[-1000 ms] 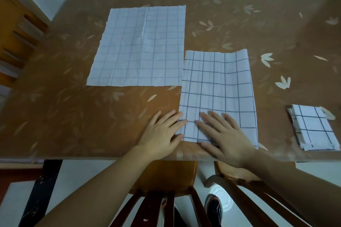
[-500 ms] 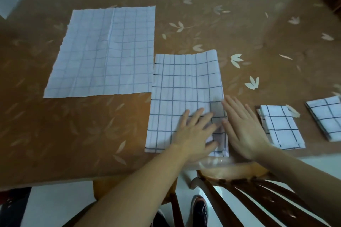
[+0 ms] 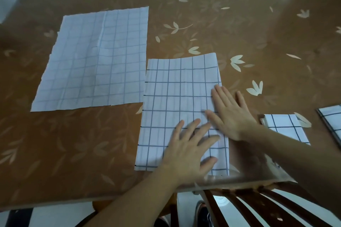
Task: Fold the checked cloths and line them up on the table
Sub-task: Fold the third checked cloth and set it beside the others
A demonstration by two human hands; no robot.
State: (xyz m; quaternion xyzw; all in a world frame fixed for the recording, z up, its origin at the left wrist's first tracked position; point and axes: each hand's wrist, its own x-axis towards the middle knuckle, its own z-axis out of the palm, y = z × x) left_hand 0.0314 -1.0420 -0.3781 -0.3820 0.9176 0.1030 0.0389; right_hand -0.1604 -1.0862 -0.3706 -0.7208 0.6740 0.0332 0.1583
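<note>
Since 0.5 s ago, right hand (image 3: 231,114) slides up the half-folded cloth's (image 3: 177,97) right edge; left hand (image 3: 188,151) stays flat near the table's (image 3: 73,143) front edge. Both hands lie w/ fingers spread, gripping nothing. Two folded cloths (image 3: 284,127) sit to the right; flat, paler cloth (image 3: 92,61) lies farther back-left.

no text, label, brand, number or sign can be read anywhere in view.
</note>
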